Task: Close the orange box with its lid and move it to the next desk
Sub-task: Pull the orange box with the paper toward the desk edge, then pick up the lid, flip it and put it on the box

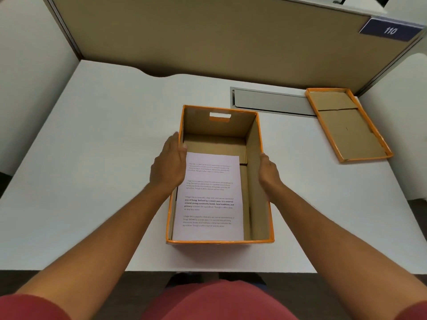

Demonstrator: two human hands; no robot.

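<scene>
The orange box [254,158] stands open in the middle of the white desk [92,158], with a printed sheet of paper [210,199] lying inside it. My left hand [167,166] rests flat against the box's left wall, thumb over the rim. Against the outside of the right wall presses my right hand [268,172]. The orange lid [346,125] lies upside down at the back right of the desk, apart from the box and from both hands.
A grey cable tray cover [270,102] is set into the desk behind the box. Beige partition walls [208,42] close the back and left; a sign reading 110 [390,31] hangs top right. The desk's front edge is close to my body.
</scene>
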